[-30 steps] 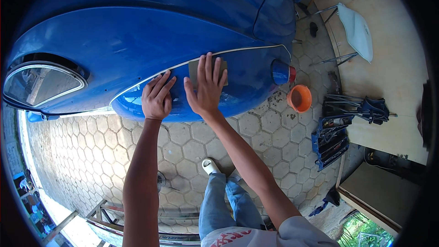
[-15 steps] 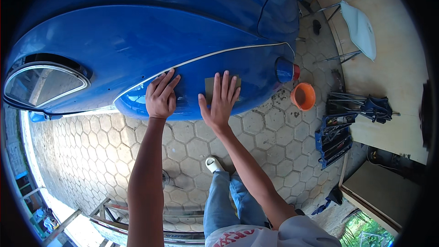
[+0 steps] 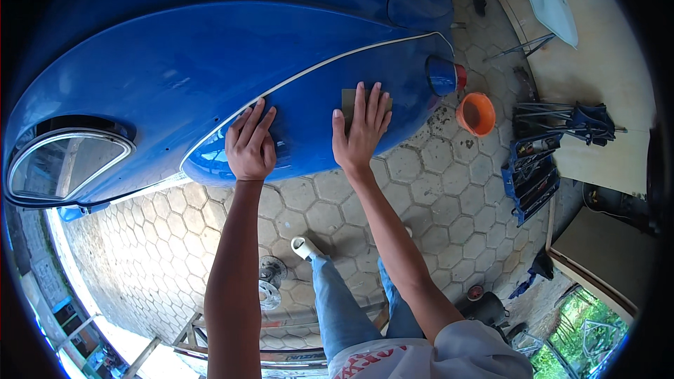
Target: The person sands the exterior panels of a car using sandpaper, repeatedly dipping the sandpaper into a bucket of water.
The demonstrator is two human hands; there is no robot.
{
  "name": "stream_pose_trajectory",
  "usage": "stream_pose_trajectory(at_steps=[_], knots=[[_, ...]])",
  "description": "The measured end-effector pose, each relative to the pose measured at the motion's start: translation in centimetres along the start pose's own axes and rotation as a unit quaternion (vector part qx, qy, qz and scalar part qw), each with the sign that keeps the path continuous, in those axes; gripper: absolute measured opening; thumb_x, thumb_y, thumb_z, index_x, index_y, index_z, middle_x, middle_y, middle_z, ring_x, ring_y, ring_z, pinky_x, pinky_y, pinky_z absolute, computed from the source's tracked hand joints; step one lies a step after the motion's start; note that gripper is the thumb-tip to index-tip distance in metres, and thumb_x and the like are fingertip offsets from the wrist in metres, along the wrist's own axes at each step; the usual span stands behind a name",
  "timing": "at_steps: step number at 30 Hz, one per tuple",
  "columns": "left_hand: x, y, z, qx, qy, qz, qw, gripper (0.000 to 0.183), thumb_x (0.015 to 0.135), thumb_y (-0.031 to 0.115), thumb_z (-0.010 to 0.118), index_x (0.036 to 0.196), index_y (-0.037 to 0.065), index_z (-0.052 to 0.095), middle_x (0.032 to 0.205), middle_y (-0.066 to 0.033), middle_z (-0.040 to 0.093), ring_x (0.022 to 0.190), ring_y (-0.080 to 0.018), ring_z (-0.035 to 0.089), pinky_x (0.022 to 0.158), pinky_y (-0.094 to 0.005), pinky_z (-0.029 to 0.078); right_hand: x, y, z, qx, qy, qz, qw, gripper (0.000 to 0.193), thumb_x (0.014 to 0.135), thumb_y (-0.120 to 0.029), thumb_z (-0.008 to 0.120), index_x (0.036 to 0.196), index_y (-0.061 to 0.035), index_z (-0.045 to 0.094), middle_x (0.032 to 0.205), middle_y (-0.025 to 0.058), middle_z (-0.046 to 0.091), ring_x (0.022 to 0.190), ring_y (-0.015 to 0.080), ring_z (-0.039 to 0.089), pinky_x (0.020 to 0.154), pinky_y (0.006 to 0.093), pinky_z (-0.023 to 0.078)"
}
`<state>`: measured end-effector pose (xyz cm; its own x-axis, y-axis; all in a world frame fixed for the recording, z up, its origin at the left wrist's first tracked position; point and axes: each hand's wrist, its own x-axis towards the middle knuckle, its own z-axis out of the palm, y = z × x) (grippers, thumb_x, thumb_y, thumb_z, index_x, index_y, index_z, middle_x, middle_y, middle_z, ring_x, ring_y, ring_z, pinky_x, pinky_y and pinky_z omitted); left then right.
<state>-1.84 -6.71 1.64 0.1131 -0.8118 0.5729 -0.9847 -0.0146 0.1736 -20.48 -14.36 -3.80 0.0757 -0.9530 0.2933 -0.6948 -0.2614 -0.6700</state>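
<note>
A: Step in hand?
B: Apparently pressing: the sheet (image 3: 347,102) is held flat under the open right hand (image 3: 361,135) against the blue fender (image 3: 305,130); the open left hand (image 3: 250,149) is rested to its left.
A: Next move?
B: Even pressure seems called for.

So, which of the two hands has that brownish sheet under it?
The right hand, spread over the sheet on the blue car panel; no sheet shows under the left hand.
</note>
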Motion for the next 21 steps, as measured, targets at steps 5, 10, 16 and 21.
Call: stream_pose_trajectory(at_steps=[5,10,16,21], knots=[[0.0,0.4,1.0,-0.024,0.009,0.020,0.999,0.042,0.080,0.007,0.053,0.115,0.019,0.074,0.129,-0.0006,0.067,0.111,-0.0226,0.061,0.094,-0.0352,0.048,-11.4,0.2,4.0,0.038,0.028,-0.025,0.999,0.078,0.100,-0.054,0.041,0.155,-0.0022,0.023,0.162,0.0281,0.004,0.148,0.0503,-0.004,0.113,0.0681,0.000],[0.0,-0.4,0.3,-0.048,0.006,0.031,0.998,0.039,0.084,0.006,0.054,0.117,0.014,0.071,0.130,-0.0048,0.065,0.114,-0.0269,0.060,0.098,-0.0383,0.047,-11.8,-2.9,6.4,0.086,0.077,0.017,0.993,0.083,0.100,-0.055,0.040,0.156,-0.0002,0.014,0.161,0.0283,-0.009,0.147,0.0514,-0.012,0.112,0.0692,-0.002],[1.8,-4.3,-2.5,-0.115,-0.134,0.225,0.958,0.035,0.094,0.015,0.056,0.128,0.016,0.065,0.144,-0.0077,0.054,0.130,-0.0295,0.051,0.109,-0.0429,0.042,-7.2,-3.6,3.5,0.067,0.117,0.120,0.984,0.081,0.100,-0.056,0.039,0.156,-0.0017,0.019,0.161,0.0301,0.000,0.147,0.0517,-0.004,0.112,0.0695,0.002],[2.1,-9.0,-3.5,-0.117,-0.154,0.335,0.922,0.034,0.095,0.020,0.056,0.128,0.017,0.065,0.142,-0.0067,0.055,0.132,-0.0269,0.050,0.110,-0.0425,0.042,-13.4,-10.7,10.8,0.113,0.189,0.087,0.971,0.083,0.099,-0.060,0.036,0.156,-0.0022,0.017,0.161,0.0306,-0.001,0.147,0.0523,-0.008,0.110,0.0718,0.001]])
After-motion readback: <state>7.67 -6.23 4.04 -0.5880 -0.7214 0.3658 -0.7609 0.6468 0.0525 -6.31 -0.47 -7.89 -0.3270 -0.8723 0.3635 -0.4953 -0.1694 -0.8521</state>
